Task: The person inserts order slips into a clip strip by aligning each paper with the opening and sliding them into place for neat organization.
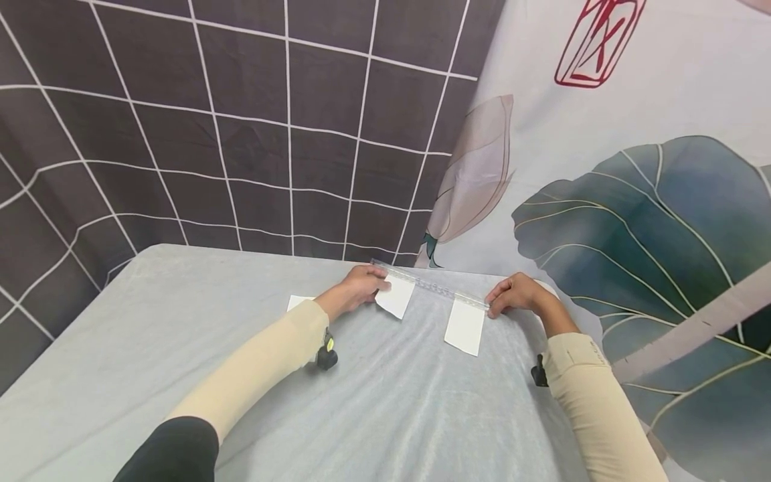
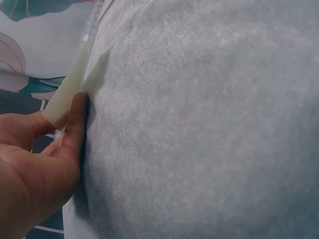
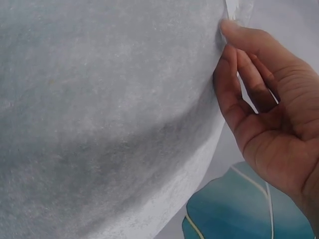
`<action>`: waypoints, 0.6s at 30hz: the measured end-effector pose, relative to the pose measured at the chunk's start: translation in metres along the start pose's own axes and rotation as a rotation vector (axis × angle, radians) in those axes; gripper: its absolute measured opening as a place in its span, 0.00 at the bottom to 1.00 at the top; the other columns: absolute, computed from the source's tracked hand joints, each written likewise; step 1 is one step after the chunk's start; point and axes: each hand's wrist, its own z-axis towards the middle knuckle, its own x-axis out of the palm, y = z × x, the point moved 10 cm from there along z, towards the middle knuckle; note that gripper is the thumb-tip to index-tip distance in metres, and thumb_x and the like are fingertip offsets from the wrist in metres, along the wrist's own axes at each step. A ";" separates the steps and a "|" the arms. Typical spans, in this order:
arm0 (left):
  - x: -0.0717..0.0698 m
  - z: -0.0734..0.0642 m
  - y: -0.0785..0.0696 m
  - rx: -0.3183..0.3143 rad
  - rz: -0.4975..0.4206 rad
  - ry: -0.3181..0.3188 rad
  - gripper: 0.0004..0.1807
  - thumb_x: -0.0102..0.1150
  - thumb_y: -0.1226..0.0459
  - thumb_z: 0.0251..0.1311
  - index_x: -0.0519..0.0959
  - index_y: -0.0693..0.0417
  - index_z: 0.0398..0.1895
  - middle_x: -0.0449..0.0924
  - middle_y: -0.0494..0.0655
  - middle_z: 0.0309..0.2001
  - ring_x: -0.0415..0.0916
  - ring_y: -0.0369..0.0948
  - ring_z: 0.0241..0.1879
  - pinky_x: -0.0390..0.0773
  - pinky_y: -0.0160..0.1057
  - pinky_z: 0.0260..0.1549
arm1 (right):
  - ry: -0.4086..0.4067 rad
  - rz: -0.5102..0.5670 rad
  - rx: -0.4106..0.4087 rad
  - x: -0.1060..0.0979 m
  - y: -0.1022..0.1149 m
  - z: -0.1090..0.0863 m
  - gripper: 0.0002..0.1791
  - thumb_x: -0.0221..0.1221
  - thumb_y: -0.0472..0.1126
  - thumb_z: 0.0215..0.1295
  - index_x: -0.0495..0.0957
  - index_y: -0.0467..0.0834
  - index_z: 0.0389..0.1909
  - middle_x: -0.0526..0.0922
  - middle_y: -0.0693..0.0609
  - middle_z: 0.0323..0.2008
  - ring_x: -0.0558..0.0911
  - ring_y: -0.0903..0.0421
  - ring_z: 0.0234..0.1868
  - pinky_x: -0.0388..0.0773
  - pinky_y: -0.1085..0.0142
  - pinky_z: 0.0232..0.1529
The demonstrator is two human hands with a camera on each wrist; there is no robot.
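A clear ruler [image 1: 435,288] stretches between the two hands near the far edge of the bed-like grey surface. My left hand [image 1: 357,286] grips its left end, thumb and fingers also at the edge of a white paper piece [image 1: 397,298]. In the left wrist view that paper [image 2: 69,94] stands tilted up between thumb and fingers [image 2: 77,117]. The ruler's right end is pinched by my right hand [image 1: 518,294], with the thumb and index fingertips together in the right wrist view. Beside that hand, a second white paper piece [image 1: 466,326] has its top edge under the ruler.
Another white paper piece [image 1: 299,301] lies to the left, partly hidden behind the left forearm. The grey cloth surface [image 1: 385,402] has soft wrinkles. Behind it hang a dark gridded curtain [image 1: 253,134] and a white cloth with a leaf print [image 1: 662,201].
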 end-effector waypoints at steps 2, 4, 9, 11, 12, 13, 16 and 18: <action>0.000 0.001 0.001 -0.001 -0.006 0.000 0.25 0.62 0.75 0.76 0.75 0.71 0.74 0.78 0.70 0.73 0.83 0.54 0.67 0.87 0.51 0.73 | 0.002 0.009 -0.003 0.000 -0.002 0.001 0.17 0.84 0.38 0.53 0.95 0.39 0.44 0.96 0.54 0.37 0.86 0.57 0.38 0.83 0.67 0.43; 0.000 0.001 0.002 -0.001 -0.003 0.001 0.25 0.62 0.74 0.75 0.76 0.71 0.73 0.78 0.70 0.73 0.82 0.56 0.70 0.87 0.52 0.73 | 0.005 0.023 -0.006 0.001 -0.005 0.001 0.18 0.84 0.38 0.54 0.95 0.38 0.45 0.96 0.55 0.37 0.85 0.58 0.38 0.84 0.67 0.42; 0.000 0.002 0.001 -0.004 -0.014 0.004 0.26 0.64 0.74 0.74 0.76 0.71 0.73 0.79 0.70 0.73 0.84 0.55 0.67 0.87 0.51 0.72 | -0.003 0.050 0.009 -0.001 -0.012 0.001 0.18 0.85 0.40 0.54 0.95 0.40 0.45 0.94 0.59 0.35 0.83 0.58 0.38 0.83 0.67 0.42; 0.000 0.002 0.001 -0.010 -0.022 0.007 0.26 0.64 0.74 0.74 0.76 0.71 0.73 0.79 0.70 0.73 0.85 0.53 0.65 0.87 0.51 0.72 | -0.011 0.053 0.021 -0.001 -0.014 0.002 0.18 0.85 0.41 0.53 0.96 0.42 0.45 0.94 0.59 0.34 0.83 0.58 0.38 0.82 0.67 0.42; 0.000 0.002 0.002 -0.012 -0.023 0.008 0.26 0.64 0.74 0.74 0.76 0.71 0.73 0.80 0.70 0.73 0.85 0.53 0.65 0.88 0.50 0.72 | -0.016 0.053 0.025 -0.001 -0.015 0.002 0.18 0.85 0.42 0.53 0.96 0.43 0.45 0.94 0.59 0.34 0.83 0.57 0.38 0.82 0.67 0.43; 0.000 0.002 0.002 -0.015 -0.022 0.009 0.26 0.64 0.73 0.75 0.76 0.70 0.73 0.80 0.69 0.73 0.86 0.52 0.64 0.88 0.50 0.71 | -0.018 0.048 0.023 -0.002 -0.016 0.002 0.18 0.85 0.43 0.53 0.96 0.43 0.45 0.94 0.59 0.34 0.83 0.57 0.39 0.82 0.66 0.43; 0.000 0.002 0.002 -0.020 -0.018 0.012 0.26 0.65 0.72 0.75 0.76 0.69 0.74 0.80 0.69 0.73 0.86 0.51 0.63 0.88 0.49 0.71 | -0.032 0.045 0.019 -0.002 -0.017 0.001 0.19 0.86 0.44 0.53 0.96 0.43 0.46 0.95 0.58 0.36 0.83 0.58 0.40 0.81 0.67 0.44; 0.000 0.001 0.003 -0.021 -0.008 0.015 0.27 0.65 0.72 0.75 0.76 0.69 0.74 0.80 0.68 0.73 0.86 0.50 0.63 0.88 0.48 0.70 | -0.038 0.040 0.002 -0.002 -0.016 0.000 0.20 0.86 0.44 0.53 0.96 0.43 0.47 0.96 0.58 0.38 0.83 0.58 0.40 0.81 0.67 0.45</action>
